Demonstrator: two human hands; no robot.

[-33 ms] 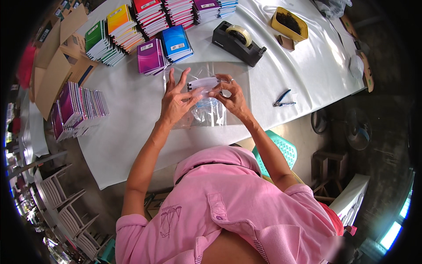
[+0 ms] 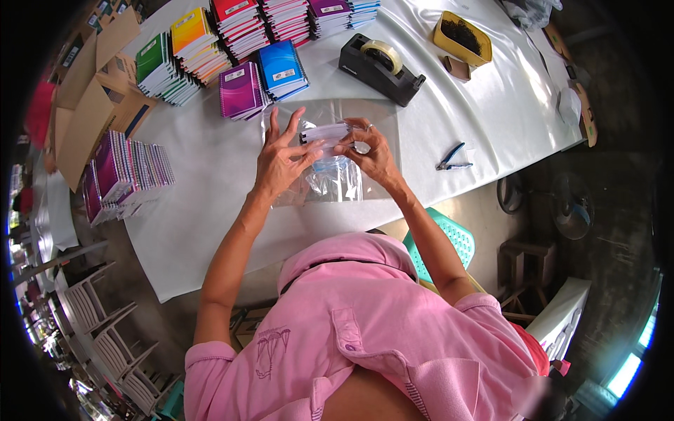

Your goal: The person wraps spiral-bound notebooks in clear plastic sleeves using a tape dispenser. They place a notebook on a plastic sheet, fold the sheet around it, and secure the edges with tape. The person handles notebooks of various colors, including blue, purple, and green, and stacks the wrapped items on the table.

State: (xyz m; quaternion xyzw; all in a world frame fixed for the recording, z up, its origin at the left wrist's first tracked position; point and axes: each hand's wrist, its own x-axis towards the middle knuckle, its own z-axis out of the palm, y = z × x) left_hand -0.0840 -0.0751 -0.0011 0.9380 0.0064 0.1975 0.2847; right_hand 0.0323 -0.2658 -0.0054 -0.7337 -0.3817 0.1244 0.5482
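Observation:
In front of me, a small spiral notebook (image 2: 326,132) is tilted so its white page edges show, with dark binding at its left end. My left hand (image 2: 282,163) pinches the near left part between thumb and finger, while two other fingers stick up, spread. At the right end, my right hand (image 2: 370,152) grips the notebook with thumb and bent fingers; a ring is on one finger. Beneath both hands lie clear plastic bags (image 2: 335,184) on the white-covered table (image 2: 210,235). Glare on the plastic blurs the notebook's lower edge.
Stacks of colourful notebooks (image 2: 191,35) line the far left, with purple ones (image 2: 126,179) nearer. Behind my hands are a black tape dispenser (image 2: 379,70) and a yellow tub (image 2: 462,38) of black pieces. Blue-handled cutters (image 2: 453,160) lie right; a green stool (image 2: 442,242) stands below the edge.

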